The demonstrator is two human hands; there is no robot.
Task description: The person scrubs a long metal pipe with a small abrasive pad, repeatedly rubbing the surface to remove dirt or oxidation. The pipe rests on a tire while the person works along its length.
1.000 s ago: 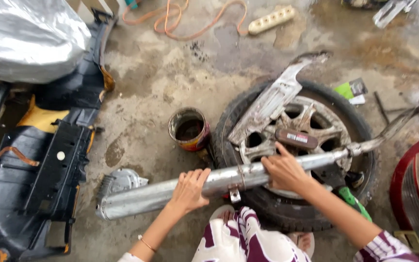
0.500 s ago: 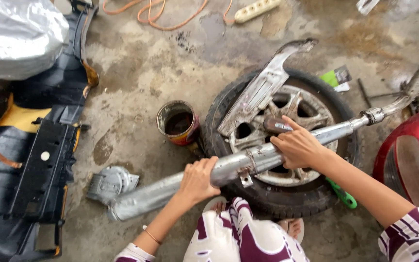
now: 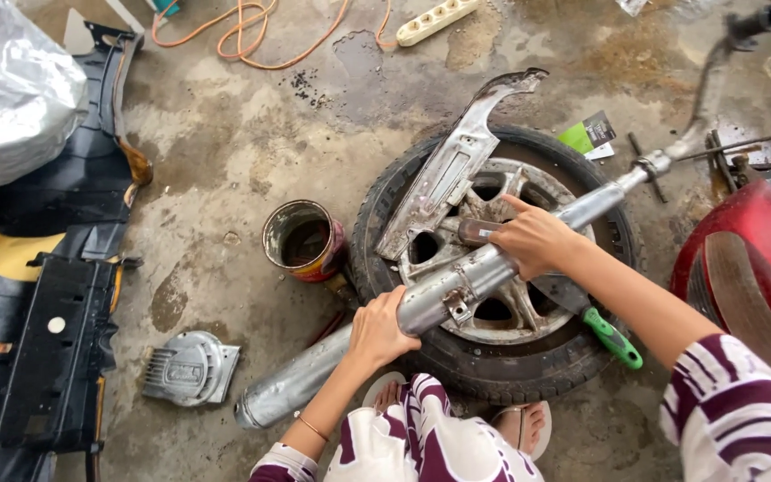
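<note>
stained concrete floor: left hand and right hand both clasp the silver exhaust pipe across a wheel.

A long silver metal exhaust pipe lies slanted across a black rubber tyre with a grey spoked alloy wheel on the stained concrete floor. The left hand wraps its grip round the pipe's thick body; the right hand grips it farther up. A rusty round tin can stands just left of the left hand's grip, and a green-handled tool lies below the right hand's.
</note>
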